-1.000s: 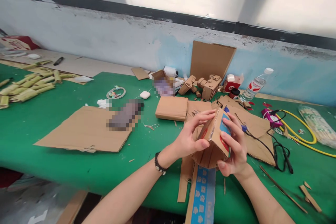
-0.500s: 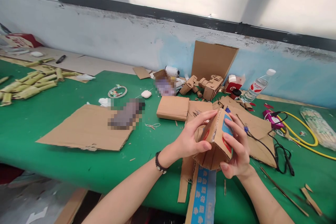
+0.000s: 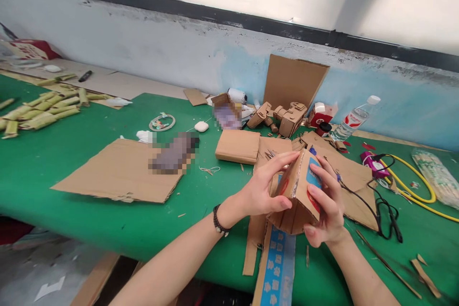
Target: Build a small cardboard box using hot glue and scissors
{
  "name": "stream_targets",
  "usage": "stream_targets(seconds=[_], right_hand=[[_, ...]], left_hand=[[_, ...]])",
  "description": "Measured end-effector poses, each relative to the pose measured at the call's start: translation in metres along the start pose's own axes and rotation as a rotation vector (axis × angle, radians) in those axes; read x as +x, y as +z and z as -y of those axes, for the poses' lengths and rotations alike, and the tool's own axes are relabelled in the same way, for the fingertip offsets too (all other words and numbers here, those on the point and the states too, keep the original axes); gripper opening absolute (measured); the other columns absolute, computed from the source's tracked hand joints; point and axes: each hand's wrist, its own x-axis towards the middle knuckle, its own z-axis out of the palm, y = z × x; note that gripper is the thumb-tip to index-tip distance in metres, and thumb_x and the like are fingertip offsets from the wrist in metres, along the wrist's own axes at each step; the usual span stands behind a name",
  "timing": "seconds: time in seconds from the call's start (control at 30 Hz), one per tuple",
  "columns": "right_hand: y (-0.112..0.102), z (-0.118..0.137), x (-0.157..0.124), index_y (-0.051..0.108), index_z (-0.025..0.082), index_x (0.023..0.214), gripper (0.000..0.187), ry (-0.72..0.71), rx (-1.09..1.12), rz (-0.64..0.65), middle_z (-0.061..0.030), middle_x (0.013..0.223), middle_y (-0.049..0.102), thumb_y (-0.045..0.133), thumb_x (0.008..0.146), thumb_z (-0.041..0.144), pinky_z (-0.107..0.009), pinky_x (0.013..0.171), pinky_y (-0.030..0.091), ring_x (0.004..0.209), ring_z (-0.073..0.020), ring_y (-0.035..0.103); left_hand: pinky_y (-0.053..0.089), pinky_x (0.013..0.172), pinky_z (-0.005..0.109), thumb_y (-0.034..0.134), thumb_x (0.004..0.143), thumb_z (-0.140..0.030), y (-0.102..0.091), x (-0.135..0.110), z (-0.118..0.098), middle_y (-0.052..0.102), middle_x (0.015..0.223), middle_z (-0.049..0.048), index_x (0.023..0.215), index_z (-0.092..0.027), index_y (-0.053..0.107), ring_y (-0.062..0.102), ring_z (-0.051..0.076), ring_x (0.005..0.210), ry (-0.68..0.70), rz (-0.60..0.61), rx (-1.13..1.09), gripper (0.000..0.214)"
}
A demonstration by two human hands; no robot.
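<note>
Between my two hands is a folded cardboard piece (image 3: 294, 196), open at its near end, with blue and red print on its right face. My left hand (image 3: 263, 191) grips its left side, thumb near the front edge and fingers over the top. On the printed right side, my right hand (image 3: 327, 205) presses with fingers spread along the face and thumb below. Under the piece, a long cardboard strip with blue print (image 3: 274, 267) hangs over the table's near edge. A flat closed cardboard box (image 3: 237, 146) lies just beyond my left hand.
Cardboard camera models (image 3: 291, 119) and a water bottle (image 3: 355, 118) stand near the wall. To the right lie a purple power strip (image 3: 375, 164), a yellow cable (image 3: 432, 189) and black cords. A cardboard sheet (image 3: 114, 172) and cut stalks (image 3: 46, 107) are on the left.
The view has shifted slightly. Both hands keep their hold on the folded cardboard piece, with hardly any movement of it.
</note>
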Motion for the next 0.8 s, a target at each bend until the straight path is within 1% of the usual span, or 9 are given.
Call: stream_targets(seconds=[0.1,0.27,0.43,0.47,0.53,0.6,0.63,0.7,0.8], right_hand=[[0.001,0.001,0.001,0.062,0.028,0.161,0.057,0.001,-0.012,-0.009,-0.0185,0.167,0.061,0.055,0.109,0.05,-0.09,0.124,0.047,0.164,-0.0508,0.053],[-0.001,0.0,0.001,0.064,0.027,0.159,0.056,0.02,-0.016,-0.009,-0.0186,0.166,0.061,0.055,0.109,0.05,-0.09,0.125,0.047,0.164,-0.0527,0.053],[-0.002,-0.001,0.0,0.065,0.028,0.161,0.056,0.038,-0.022,-0.018,-0.0178,0.166,0.062,0.053,0.11,0.051,-0.091,0.123,0.048,0.162,-0.0533,0.055],[-0.002,-0.001,0.0,0.065,0.028,0.16,0.057,0.041,-0.021,-0.022,-0.0179,0.165,0.063,0.053,0.11,0.052,-0.092,0.122,0.049,0.162,-0.0535,0.056],[-0.002,-0.001,0.0,0.065,0.028,0.16,0.057,0.048,-0.022,-0.025,-0.018,0.165,0.064,0.053,0.11,0.054,-0.093,0.121,0.049,0.162,-0.0536,0.055],[-0.002,-0.002,0.0,0.065,0.029,0.16,0.057,0.052,-0.023,-0.023,-0.0179,0.165,0.064,0.053,0.11,0.056,-0.093,0.121,0.048,0.162,-0.0531,0.055],[-0.002,-0.002,-0.001,0.065,0.029,0.16,0.057,0.054,-0.023,-0.023,-0.0177,0.165,0.064,0.053,0.111,0.056,-0.093,0.121,0.048,0.162,-0.0526,0.055],[-0.003,-0.002,0.0,0.065,0.03,0.16,0.057,0.052,-0.023,-0.023,-0.0173,0.166,0.064,0.053,0.111,0.055,-0.092,0.122,0.049,0.162,-0.0515,0.056],[-0.003,-0.002,0.0,0.066,0.028,0.16,0.057,0.045,-0.021,-0.021,-0.0181,0.166,0.064,0.054,0.11,0.052,-0.091,0.123,0.049,0.163,-0.0516,0.056]], left_hand=[[0.054,0.131,0.056,0.087,0.084,-0.086,0.0,0.0,0.0,0.057,0.178,0.0196,0.17,-0.03,0.06,0.055,0.048,0.165,0.011,-0.002,-0.005,0.105],[0.052,0.132,0.059,0.09,0.086,-0.079,0.003,-0.002,0.001,0.055,0.18,0.0222,0.154,-0.028,0.068,0.052,0.047,0.169,0.015,-0.029,-0.083,0.088],[0.052,0.131,0.06,0.092,0.085,-0.078,0.01,-0.004,-0.003,0.054,0.18,0.0253,0.145,-0.025,0.066,0.056,0.046,0.166,-0.061,-0.065,-0.13,0.084],[0.052,0.131,0.059,0.093,0.084,-0.078,0.011,-0.005,-0.004,0.054,0.18,0.0255,0.147,-0.025,0.065,0.057,0.046,0.165,-0.082,-0.079,-0.141,0.087],[0.051,0.132,0.059,0.093,0.083,-0.079,0.012,-0.006,-0.004,0.054,0.18,0.0252,0.161,-0.027,0.057,0.058,0.045,0.164,-0.116,-0.101,-0.159,0.1],[0.049,0.134,0.059,0.093,0.082,-0.081,0.012,-0.006,-0.004,0.054,0.181,0.0244,0.175,-0.029,0.044,0.054,0.046,0.167,-0.133,-0.092,-0.161,0.117],[0.048,0.135,0.059,0.092,0.081,-0.082,0.012,-0.005,-0.004,0.054,0.181,0.0239,0.179,-0.03,0.041,0.052,0.047,0.168,-0.135,-0.082,-0.155,0.122],[0.049,0.135,0.057,0.09,0.081,-0.085,0.01,-0.004,-0.003,0.053,0.182,0.0223,0.18,-0.029,0.043,0.051,0.048,0.169,-0.134,-0.065,-0.135,0.123],[0.051,0.134,0.055,0.089,0.082,-0.086,0.009,-0.004,-0.004,0.053,0.182,0.0203,0.176,-0.028,0.051,0.057,0.047,0.163,-0.137,-0.064,-0.109,0.117]])
